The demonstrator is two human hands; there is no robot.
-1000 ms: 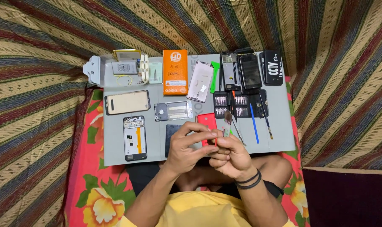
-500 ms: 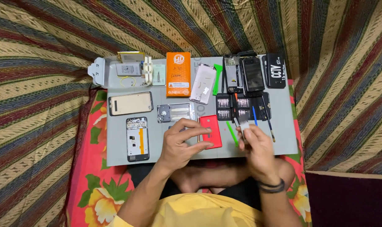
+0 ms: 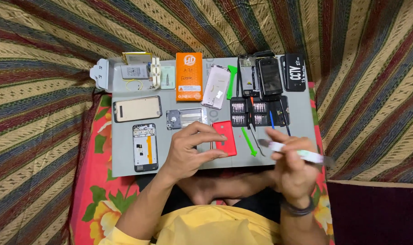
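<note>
Here, at lower centre, the left hand (image 3: 188, 152) grips a red phone (image 3: 225, 138); the right hand (image 3: 293, 170) holds a white tool (image 3: 297, 153).

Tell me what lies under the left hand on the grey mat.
The left hand covers a red phone; only its right part shows. The grey mat lies beneath it. What else the palm hides cannot be seen.

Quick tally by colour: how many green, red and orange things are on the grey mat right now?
Green pry tools: 2
Red phone cover, under the left hand: 1
Orange box: 1
Total: 4
</note>
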